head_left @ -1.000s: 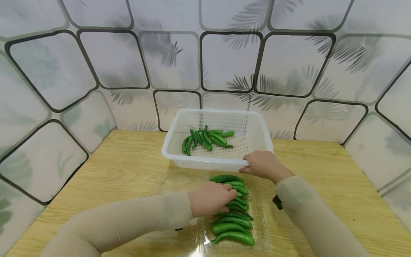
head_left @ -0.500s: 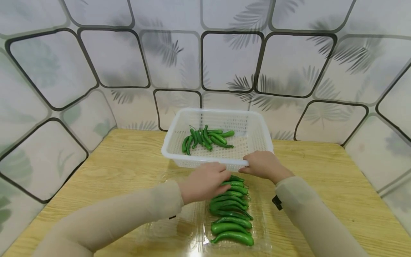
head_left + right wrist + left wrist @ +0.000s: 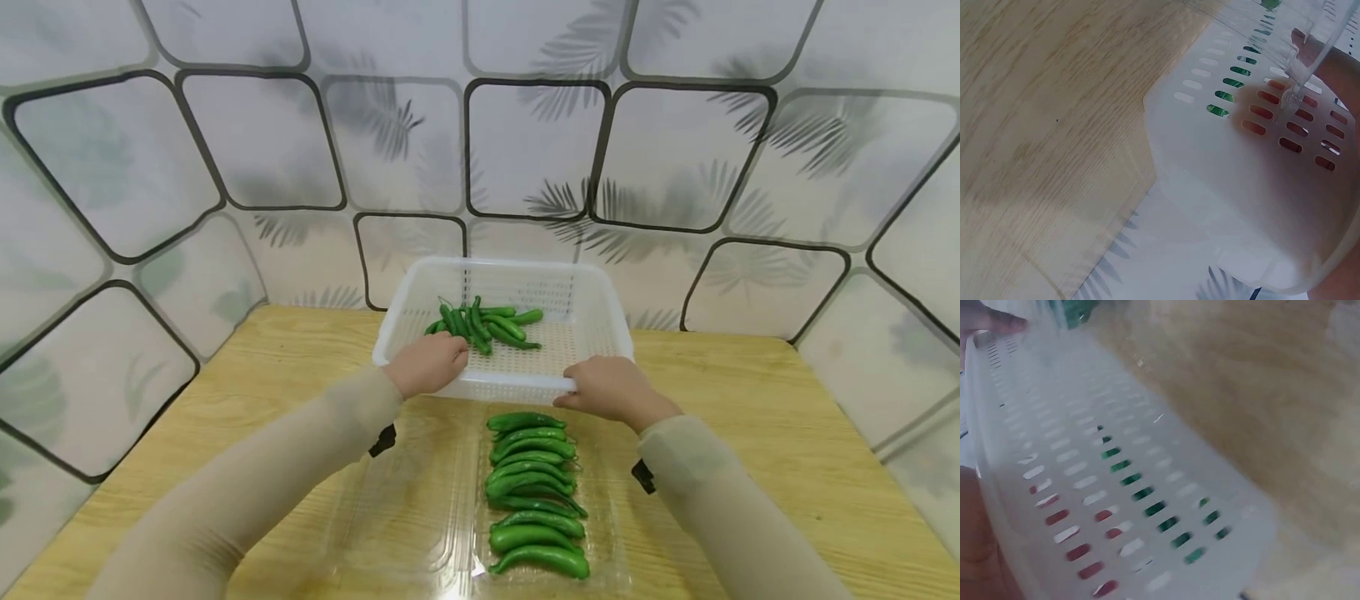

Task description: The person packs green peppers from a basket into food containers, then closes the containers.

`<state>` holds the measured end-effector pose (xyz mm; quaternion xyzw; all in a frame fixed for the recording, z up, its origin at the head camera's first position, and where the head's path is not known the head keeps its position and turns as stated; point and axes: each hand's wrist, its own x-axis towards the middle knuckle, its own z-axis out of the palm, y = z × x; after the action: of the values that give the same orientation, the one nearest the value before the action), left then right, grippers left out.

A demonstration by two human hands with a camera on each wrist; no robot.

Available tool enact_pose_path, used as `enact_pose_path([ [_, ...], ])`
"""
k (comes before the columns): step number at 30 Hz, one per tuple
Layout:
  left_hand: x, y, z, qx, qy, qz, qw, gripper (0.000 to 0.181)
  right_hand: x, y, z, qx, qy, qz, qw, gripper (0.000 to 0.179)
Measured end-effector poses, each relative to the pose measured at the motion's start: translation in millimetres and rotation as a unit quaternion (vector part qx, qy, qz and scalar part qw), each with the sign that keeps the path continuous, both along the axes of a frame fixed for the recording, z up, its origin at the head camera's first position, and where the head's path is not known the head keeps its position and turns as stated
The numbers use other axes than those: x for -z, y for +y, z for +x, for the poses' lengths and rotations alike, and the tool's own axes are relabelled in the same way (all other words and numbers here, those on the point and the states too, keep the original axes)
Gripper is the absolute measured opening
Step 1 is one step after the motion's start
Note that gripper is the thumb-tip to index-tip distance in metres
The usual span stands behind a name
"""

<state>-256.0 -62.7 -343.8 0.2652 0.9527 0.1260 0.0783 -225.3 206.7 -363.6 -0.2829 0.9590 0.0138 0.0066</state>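
Note:
A white plastic basket (image 3: 504, 392) with perforated walls stands at the back of the table, several green chili peppers (image 3: 480, 325) lying in its left part. My left hand (image 3: 426, 364) grips the front rim near its left corner. Through the wall's slots in the left wrist view, fingers show reddish behind the plastic. Farther right on that rim, my right hand (image 3: 611, 387) holds on, its thumb on the near side. Just in front of the basket lies a clear plastic clamshell box (image 3: 405, 508), opened flat. Its right half bears a column of green chili peppers (image 3: 536, 537).
The wooden table (image 3: 292, 367) runs to both sides of the basket. Behind it rises a patterned wall covering (image 3: 536, 150) with leaf prints, close to the basket's far side.
My left hand has left the peppers in the clear box, moved up and left, and taken hold of the basket's front rim. The right hand stays on the rim.

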Motion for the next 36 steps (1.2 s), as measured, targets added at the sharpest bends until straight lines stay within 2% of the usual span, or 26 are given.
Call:
enact_pose_path([
  [2,-5.0,5.3,-5.3,0.024,-0.001,-0.031,0.9992,0.031,0.1,1,0.6,0.003,0.002,-0.001,1.0,0.033],
  [5,-9.7,14.6,-16.0,0.041,-0.001,-0.095,0.9947,0.033,0.2,1,1.8,0.004,-0.002,-0.007,1.0,0.033],
  [10,-8.8,26.8,-33.8,0.047,-0.039,-0.191,0.9797,0.04,3.2,-1,3.5,0.002,-0.01,-0.015,0.9998,0.031],
  [15,-8.4,30.8,-38.1,0.051,-0.067,-0.228,0.9699,0.044,3.2,-5,4.0,-0.001,-0.006,-0.014,0.9999,0.032],
  [19,-4.7,33.0,-41.5,0.067,-0.049,-0.255,0.9634,0.045,1.6,-6,3.7,-0.002,0.0,-0.013,0.9999,0.033],
  [23,2.2,37.0,-45.5,0.073,-0.039,-0.272,0.9587,0.047,0.8,-7,3.5,0.0,0.005,-0.013,0.9999,0.034],
  [28,10.4,41.1,-50.0,0.076,-0.061,-0.283,0.9542,0.048,1.4,-6,3.2,0.0,0.004,-0.012,0.9999,0.033],
  [31,12.2,41.0,-52.2,0.086,-0.074,-0.273,0.9552,0.043,1.5,-6,2.7,-0.002,0.006,-0.01,0.9999,0.032],
  [36,9.7,32.9,-55.1,0.082,-0.122,-0.208,0.9671,0.039,-0.1,-4,1.3,0.001,0.012,-0.004,0.9999,0.032],
])
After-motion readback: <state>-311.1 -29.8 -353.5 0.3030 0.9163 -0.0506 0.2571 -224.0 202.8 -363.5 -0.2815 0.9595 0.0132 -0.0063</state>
